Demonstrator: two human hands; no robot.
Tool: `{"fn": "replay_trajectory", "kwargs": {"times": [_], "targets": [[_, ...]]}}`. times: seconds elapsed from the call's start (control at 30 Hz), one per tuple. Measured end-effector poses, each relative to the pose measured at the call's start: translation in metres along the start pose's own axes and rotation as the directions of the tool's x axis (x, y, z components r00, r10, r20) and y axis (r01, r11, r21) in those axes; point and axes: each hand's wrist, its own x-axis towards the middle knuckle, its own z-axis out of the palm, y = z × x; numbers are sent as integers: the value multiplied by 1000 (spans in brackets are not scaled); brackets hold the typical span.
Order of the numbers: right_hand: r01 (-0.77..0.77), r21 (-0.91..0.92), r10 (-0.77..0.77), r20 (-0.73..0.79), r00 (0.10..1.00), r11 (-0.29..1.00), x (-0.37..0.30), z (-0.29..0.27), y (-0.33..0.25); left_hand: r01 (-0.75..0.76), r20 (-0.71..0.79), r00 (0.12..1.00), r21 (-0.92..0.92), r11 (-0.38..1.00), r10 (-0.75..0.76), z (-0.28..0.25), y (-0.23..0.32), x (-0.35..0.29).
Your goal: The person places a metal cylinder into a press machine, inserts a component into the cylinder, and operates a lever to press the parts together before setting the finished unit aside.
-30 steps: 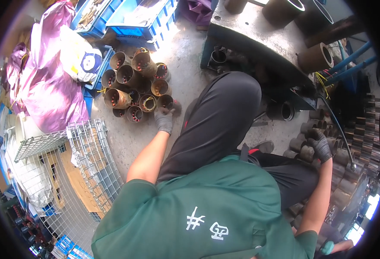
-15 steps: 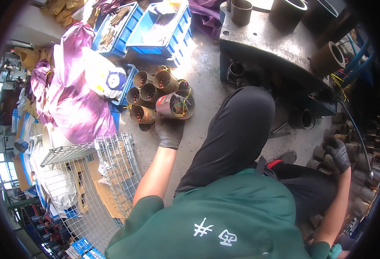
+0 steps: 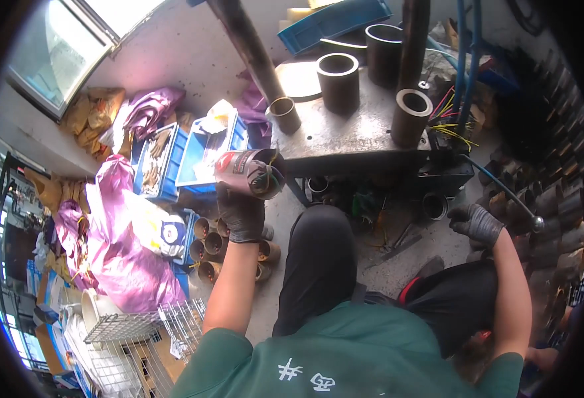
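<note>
My gloved left hand [image 3: 241,215] is wrapped round a metal cylinder [image 3: 237,172], raised near the bench's left front edge. The cylinder has a pinkish-red label, and coloured wires bunch at its open end, which faces right. Below and left of that hand, several similar wired cylinders [image 3: 212,247] stand close together on the floor. My gloved right hand [image 3: 479,225] is in the air at the right, holding nothing, its fingers loosely bent and apart. Just right of it is a lever [image 3: 504,194] with a ball end; a gap separates them.
A metal bench [image 3: 345,140] with upright posts bears thick dark rings [image 3: 338,86] and a small tube [image 3: 284,115]. Blue crates [image 3: 183,174] and a purple sack [image 3: 119,255] are at the left, above a wire cage [image 3: 129,325]. Stacked cylinders [image 3: 557,232] line the right side.
My left hand has lifted the labelled cylinder up from the group on the floor toward the bench. My right hand has moved left, away from the stacked cylinders. The view has tilted up.
</note>
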Motion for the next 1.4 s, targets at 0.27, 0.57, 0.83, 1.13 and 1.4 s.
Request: {"fn": "replay_trajectory", "kwargs": {"times": [0.27, 0.57, 0.83, 1.13, 1.4], "targets": [[168, -303, -172, 12, 985, 938, 10, -7, 8, -373, 286, 928, 698, 611, 239, 107, -45, 129], [180, -244, -170, 59, 984, 953, 7, -8, -13, -41, 219, 966, 648, 761, -135, 150, -43, 278], [106, -245, -83, 106, 991, 964, -5, -20, -20, -93, 80, 995, 949, 300, 53, 215, -104, 282], [142, -265, -123, 88, 989, 954, 4, -17, -1, -433, 471, 882, 829, -354, 24, 202, -131, 292], [123, -230, -101, 104, 989, 965, 9, -13, 2, -432, 453, 891, 862, -265, 20, 183, -131, 301]]}}
